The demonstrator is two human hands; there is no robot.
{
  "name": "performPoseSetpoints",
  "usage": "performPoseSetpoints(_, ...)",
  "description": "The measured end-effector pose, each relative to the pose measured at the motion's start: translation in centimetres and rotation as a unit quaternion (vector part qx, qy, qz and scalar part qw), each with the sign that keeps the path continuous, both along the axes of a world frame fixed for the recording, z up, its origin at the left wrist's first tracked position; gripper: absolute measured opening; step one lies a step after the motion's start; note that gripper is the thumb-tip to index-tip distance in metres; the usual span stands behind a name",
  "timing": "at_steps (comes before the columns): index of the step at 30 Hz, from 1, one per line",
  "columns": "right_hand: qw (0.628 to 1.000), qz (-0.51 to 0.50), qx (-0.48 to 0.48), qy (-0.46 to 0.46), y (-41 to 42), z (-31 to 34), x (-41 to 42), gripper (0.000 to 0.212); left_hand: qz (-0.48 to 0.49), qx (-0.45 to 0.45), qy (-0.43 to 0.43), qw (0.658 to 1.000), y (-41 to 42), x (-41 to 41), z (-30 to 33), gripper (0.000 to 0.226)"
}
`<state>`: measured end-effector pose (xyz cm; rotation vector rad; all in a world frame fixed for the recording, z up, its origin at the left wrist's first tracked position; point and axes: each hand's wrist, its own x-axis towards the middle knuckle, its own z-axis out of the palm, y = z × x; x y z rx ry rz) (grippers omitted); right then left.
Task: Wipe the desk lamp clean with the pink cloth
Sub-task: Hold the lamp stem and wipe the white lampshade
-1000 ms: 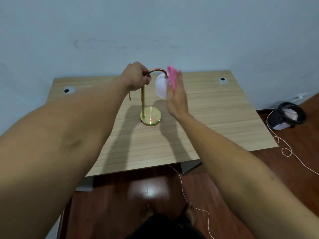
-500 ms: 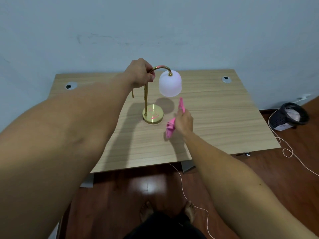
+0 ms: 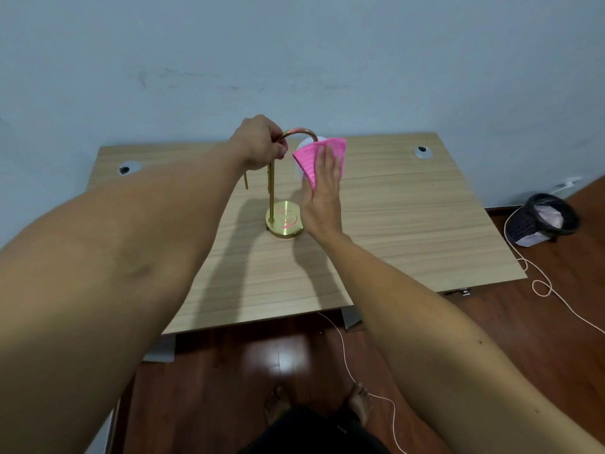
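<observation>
The left hand (image 3: 262, 144) is closed around the curved gold metal neck of the desk lamp (image 3: 271, 178), steadying it. The right hand (image 3: 322, 188) lies flat, fingers extended, pressing the pink ribbed cloth (image 3: 319, 158) against the lamp's white frosted dome shade (image 3: 302, 144), which sits directly under that palm and just right of the left hand. To wipe well, pressure should stay light and follow the shade's rounded surface while the left grip resists tipping. The polished round brass base (image 3: 284, 221) rests below both hands on the pale wood-grain tabletop (image 3: 409, 224).
</observation>
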<state>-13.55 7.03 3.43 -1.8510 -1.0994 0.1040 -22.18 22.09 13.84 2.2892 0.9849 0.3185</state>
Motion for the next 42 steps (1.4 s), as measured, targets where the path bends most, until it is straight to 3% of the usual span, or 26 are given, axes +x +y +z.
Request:
performPoseSetpoints(5, 0.977, -0.091, 0.037, 0.189, 1.4, 2.3, 1.3, 0.052, 0.003, 0.000, 0.002, 1.000, 0.0, 0.0, 0.0, 0.009)
performPoseSetpoints(10, 0.996, -0.022, 0.023, 0.085, 1.3, 3.8, 2.0, 0.046, 0.000, 0.000, 0.000, 1.000, 0.1, -0.1, 0.0, 0.010)
performPoseSetpoints(12, 0.977, -0.075, 0.027, 0.197, 1.2, 3.8, 2.2, 0.042, 0.002, -0.003, 0.000, 1.000, 0.1, -0.1, 0.0, 0.010)
performPoseSetpoints(14, 0.940, -0.155, -0.018, 0.303, 1.1, 3.5, 2.9, 0.057, 0.004, -0.005, 0.001, 1.000, 0.0, 0.0, 0.1, 0.010)
performPoseSetpoints(16, 0.922, -0.173, -0.029, 0.345, 0.9, 3.3, 3.3, 0.063, 0.007, -0.007, 0.004, 1.000, 0.0, 0.0, 0.2, 0.009)
performPoseSetpoints(18, 0.943, -0.138, 0.008, 0.301, 1.1, 4.1, 2.6, 0.051, 0.008, -0.010, 0.006, 1.000, 0.1, 0.0, 0.2, 0.009)
performPoseSetpoints(21, 0.985, -0.042, 0.029, 0.165, 1.6, 4.3, 1.8, 0.043, 0.002, -0.013, 0.009, 1.000, 0.0, 0.1, 0.2, 0.009)
performPoseSetpoints(23, 0.972, -0.069, 0.031, 0.221, 1.7, 4.3, 1.8, 0.043, 0.004, -0.015, 0.007, 1.000, 0.0, 0.0, 0.3, 0.010)
performPoseSetpoints(25, 0.937, -0.130, 0.011, 0.324, 1.9, 4.9, 2.3, 0.056, 0.009, -0.021, 0.005, 1.000, 0.0, -0.1, 0.3, 0.010)
performPoseSetpoints(27, 0.922, -0.164, -0.017, 0.351, 2.1, 5.7, 3.2, 0.060, 0.009, -0.027, 0.003, 1.000, -0.1, -0.2, 0.4, 0.009)
performPoseSetpoints(30, 0.910, -0.151, 0.012, 0.387, 2.5, 7.2, 3.5, 0.054, 0.008, -0.047, 0.001, 0.999, 0.0, -0.3, 0.8, 0.007)
performPoseSetpoints(32, 0.914, -0.129, 0.042, 0.383, 2.9, 8.3, 3.1, 0.052, 0.010, -0.077, -0.008, 0.997, 0.1, -0.6, 1.0, 0.025)
performPoseSetpoints(35, 0.933, -0.095, 0.065, 0.340, 3.3, 9.5, 2.3, 0.046, 0.040, -0.090, -0.016, 0.995, 0.3, -1.9, 0.7, 0.086)
performPoseSetpoints(37, 0.942, -0.071, 0.062, 0.321, 3.7, 9.6, 1.7, 0.045, 0.070, -0.095, -0.018, 0.993, 0.5, -3.4, -0.2, 0.103)
performPoseSetpoints(39, 0.958, -0.048, 0.046, 0.280, 3.8, 9.8, 0.7, 0.048, 0.107, -0.125, -0.028, 0.986, 0.7, -5.0, -1.9, 0.098)
performPoseSetpoints(42, 0.982, 0.001, -0.006, 0.189, 4.2, 9.2, -0.8, 0.063, 0.150, -0.161, -0.046, 0.974, 0.9, -6.2, -4.7, 0.061)
